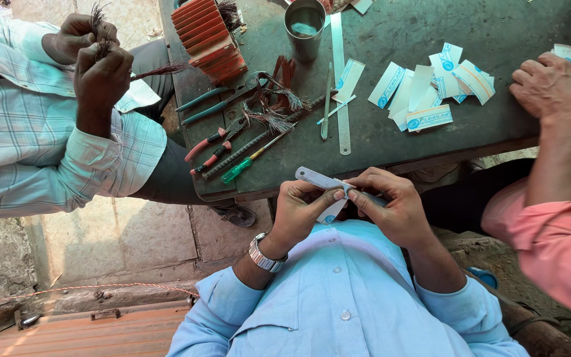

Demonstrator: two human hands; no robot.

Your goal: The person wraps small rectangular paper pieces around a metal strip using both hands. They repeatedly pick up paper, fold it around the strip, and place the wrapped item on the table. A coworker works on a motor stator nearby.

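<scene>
so far both hands pinch one grey strip (320, 178) over the lap: left hand (302, 210) at its middle, right hand (391, 205) gripping its end; paper slips (429, 89) lie unused on the table (391, 142).

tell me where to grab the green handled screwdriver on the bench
Take the green screwdriver by its translucent green handle, the thick end nearest the bench's front edge. Come from that front edge: the thin shaft runs up into the wire strands and lies close beside the black file.
</scene>
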